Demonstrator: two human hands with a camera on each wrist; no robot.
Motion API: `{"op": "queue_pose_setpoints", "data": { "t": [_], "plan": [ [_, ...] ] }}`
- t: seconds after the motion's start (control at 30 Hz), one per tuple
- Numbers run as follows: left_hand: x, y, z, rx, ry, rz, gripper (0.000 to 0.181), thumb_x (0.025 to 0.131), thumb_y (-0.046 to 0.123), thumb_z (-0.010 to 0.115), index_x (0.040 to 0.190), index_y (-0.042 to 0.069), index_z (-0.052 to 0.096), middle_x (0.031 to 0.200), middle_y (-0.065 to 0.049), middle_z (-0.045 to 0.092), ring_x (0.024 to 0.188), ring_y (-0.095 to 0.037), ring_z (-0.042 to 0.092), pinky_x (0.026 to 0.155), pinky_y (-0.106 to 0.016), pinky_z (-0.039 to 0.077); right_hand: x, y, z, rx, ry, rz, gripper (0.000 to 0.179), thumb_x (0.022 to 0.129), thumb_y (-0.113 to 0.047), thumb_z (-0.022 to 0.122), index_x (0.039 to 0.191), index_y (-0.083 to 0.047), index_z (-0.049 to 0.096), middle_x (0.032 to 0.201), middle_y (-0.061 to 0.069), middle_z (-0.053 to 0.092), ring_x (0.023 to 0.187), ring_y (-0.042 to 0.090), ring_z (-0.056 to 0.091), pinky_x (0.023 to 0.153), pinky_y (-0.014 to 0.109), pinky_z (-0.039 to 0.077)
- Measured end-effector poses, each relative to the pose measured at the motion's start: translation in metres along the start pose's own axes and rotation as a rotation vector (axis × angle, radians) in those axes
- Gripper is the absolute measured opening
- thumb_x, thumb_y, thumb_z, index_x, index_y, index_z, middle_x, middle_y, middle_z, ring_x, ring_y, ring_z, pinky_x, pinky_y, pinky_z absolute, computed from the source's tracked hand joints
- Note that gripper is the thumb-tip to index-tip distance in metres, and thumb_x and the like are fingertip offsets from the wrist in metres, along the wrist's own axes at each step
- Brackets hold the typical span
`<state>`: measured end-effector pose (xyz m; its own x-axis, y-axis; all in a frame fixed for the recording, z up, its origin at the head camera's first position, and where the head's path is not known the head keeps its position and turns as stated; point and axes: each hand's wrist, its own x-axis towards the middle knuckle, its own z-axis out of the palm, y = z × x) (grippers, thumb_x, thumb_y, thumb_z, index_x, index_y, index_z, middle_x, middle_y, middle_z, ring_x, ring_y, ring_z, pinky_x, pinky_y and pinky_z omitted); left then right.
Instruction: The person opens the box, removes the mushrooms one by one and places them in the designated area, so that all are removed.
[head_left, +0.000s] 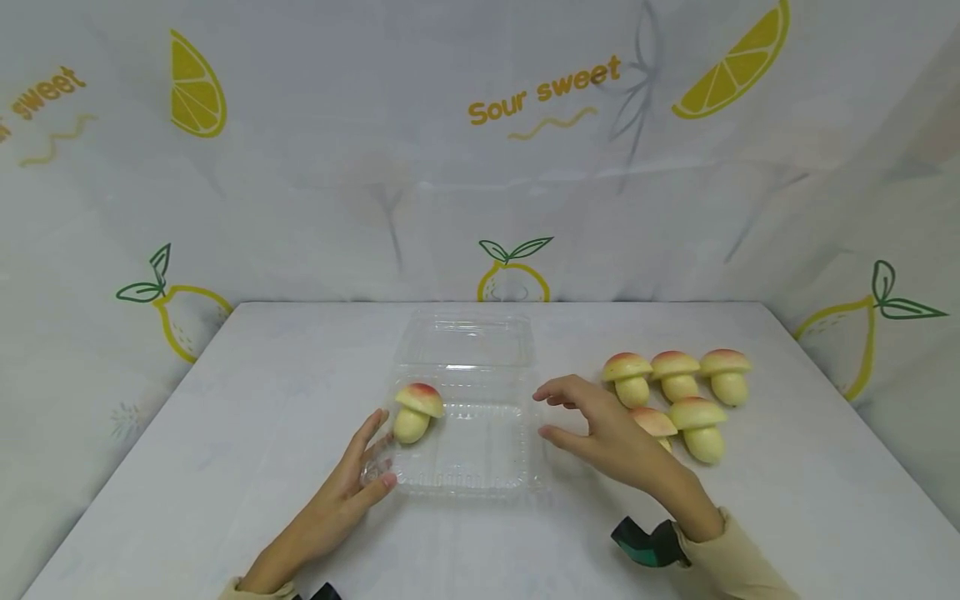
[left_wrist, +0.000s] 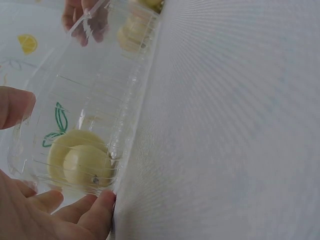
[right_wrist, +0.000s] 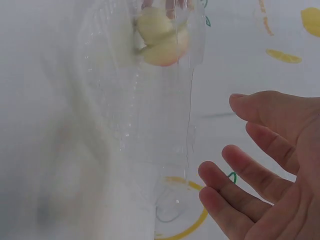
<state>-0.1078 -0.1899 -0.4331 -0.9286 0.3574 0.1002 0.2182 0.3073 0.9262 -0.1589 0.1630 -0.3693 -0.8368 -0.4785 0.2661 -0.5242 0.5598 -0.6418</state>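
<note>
A clear plastic clamshell box lies with its lid folded back on the table. Inside its left part sits one toy mushroom, pale yellow with a reddish cap; its round stem shows through the wall in the left wrist view. My left hand holds the box at its near left corner, thumb and fingers on either side. Just right of the box, apart from it, my right hand hovers with spread, slightly bent fingers and nothing in them.
To the right, several more toy mushrooms stand in two rows, one partly hidden behind my right hand. A white cloth with lemon prints hangs behind the white table.
</note>
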Motion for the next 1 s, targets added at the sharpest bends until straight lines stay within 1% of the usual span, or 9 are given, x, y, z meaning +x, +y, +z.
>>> {"op": "queue_pose_setpoints", "data": {
  "t": [0.13, 0.3, 0.53, 0.67, 0.87, 1.0],
  "plan": [
    [0.0, -0.001, 0.0, -0.002, 0.0, -0.002, 0.077, 0.103, 0.015, 0.051, 0.16, 0.014, 0.001, 0.167, -0.017, 0.002, 0.147, -0.055, 0.016, 0.103, -0.069, 0.039, 0.005, -0.003, 0.007, 0.013, -0.015, -0.034, 0.033, 0.091, -0.017, 0.072, 0.122, -0.014, 0.061, 0.12, -0.004, 0.064, 0.111, 0.022, 0.062, 0.097, 0.041, 0.051],
    [0.001, -0.002, 0.001, -0.006, -0.001, -0.002, 0.077, 0.103, 0.014, 0.051, 0.16, 0.013, 0.0, 0.167, -0.017, 0.003, 0.147, -0.055, 0.016, 0.104, -0.071, 0.037, 0.011, -0.005, 0.015, 0.034, -0.031, -0.086, 0.034, 0.09, -0.014, 0.073, 0.122, -0.013, 0.061, 0.12, -0.001, 0.064, 0.11, 0.025, 0.062, 0.097, 0.04, 0.051],
    [0.001, -0.001, 0.0, 0.001, 0.004, -0.011, 0.076, 0.103, 0.016, 0.052, 0.16, 0.015, 0.001, 0.167, -0.016, 0.004, 0.147, -0.054, 0.017, 0.103, -0.066, 0.042, 0.019, -0.008, 0.026, 0.057, -0.054, -0.117, 0.034, 0.089, -0.011, 0.073, 0.12, -0.01, 0.061, 0.119, 0.003, 0.064, 0.113, 0.027, 0.062, 0.098, 0.043, 0.052],
    [0.001, -0.001, 0.0, 0.005, 0.005, -0.011, 0.077, 0.103, 0.016, 0.052, 0.16, 0.015, 0.002, 0.167, -0.016, 0.004, 0.147, -0.054, 0.017, 0.103, -0.065, 0.043, 0.023, -0.011, 0.031, 0.059, -0.086, -0.117, 0.032, 0.09, -0.012, 0.072, 0.12, -0.01, 0.06, 0.12, 0.003, 0.064, 0.113, 0.028, 0.062, 0.098, 0.045, 0.051],
    [0.0, -0.001, 0.0, -0.005, 0.003, -0.007, 0.077, 0.103, 0.015, 0.052, 0.16, 0.016, 0.001, 0.167, -0.017, 0.003, 0.147, -0.055, 0.016, 0.103, -0.066, 0.042, 0.03, -0.017, 0.038, 0.076, -0.168, -0.076, 0.032, 0.093, -0.015, 0.069, 0.122, -0.009, 0.059, 0.123, 0.007, 0.063, 0.117, 0.03, 0.06, 0.1, 0.048, 0.05],
    [0.0, -0.001, 0.0, -0.003, 0.001, -0.01, 0.077, 0.103, 0.015, 0.052, 0.16, 0.015, 0.001, 0.167, -0.017, 0.003, 0.147, -0.055, 0.016, 0.103, -0.066, 0.042, 0.035, -0.018, 0.043, 0.08, -0.195, -0.066, 0.033, 0.094, -0.016, 0.068, 0.124, -0.006, 0.058, 0.125, 0.009, 0.062, 0.118, 0.031, 0.06, 0.102, 0.048, 0.049]
  ]
}}
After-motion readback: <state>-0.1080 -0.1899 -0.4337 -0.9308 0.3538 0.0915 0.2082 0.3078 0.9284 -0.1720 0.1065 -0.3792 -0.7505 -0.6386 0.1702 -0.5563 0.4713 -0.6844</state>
